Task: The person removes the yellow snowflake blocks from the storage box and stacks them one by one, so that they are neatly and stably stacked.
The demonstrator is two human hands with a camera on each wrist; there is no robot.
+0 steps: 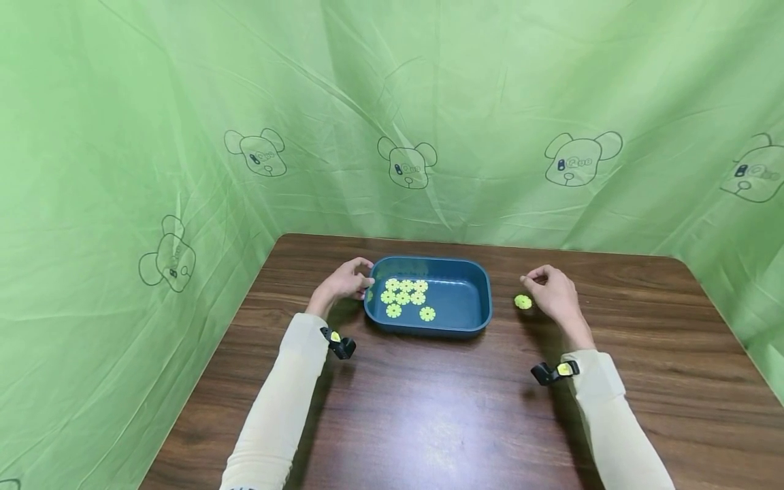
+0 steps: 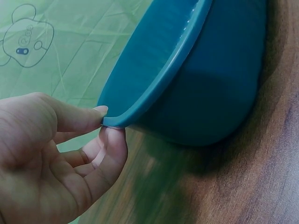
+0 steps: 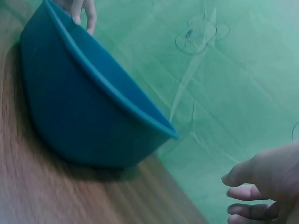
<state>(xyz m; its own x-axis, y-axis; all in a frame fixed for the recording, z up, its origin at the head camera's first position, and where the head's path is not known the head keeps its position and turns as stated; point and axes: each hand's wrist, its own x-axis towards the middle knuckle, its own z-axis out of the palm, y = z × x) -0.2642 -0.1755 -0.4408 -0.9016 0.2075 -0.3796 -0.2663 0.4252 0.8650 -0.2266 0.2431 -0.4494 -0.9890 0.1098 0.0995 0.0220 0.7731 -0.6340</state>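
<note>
My left hand (image 1: pixel 344 280) pinches the left rim of a blue rectangular basin (image 1: pixel 456 331) between thumb and fingers. The left wrist view shows the thumb on top of the rim (image 2: pixel 154 86) and a bent finger beneath it. Several yellow flower-shaped discs (image 1: pixel 402 298) lie flat on the basin floor, mostly grouped at its left. To the right of the basin, one more yellow disc (image 1: pixel 523 301) is just below the fingertips of my right hand (image 1: pixel 554 294). In the right wrist view that hand's fingers (image 3: pixel 245 191) are loosely bent, apart from the thumb, with nothing between them.
The basin stands on a dark brown wooden table (image 1: pixel 404 401) with a glossy light reflection near the front. A green curtain (image 1: pixel 478 82) printed with bear faces hangs behind and to the left of the table. Small black camera mounts (image 1: pixel 338 344) are strapped to both wrists.
</note>
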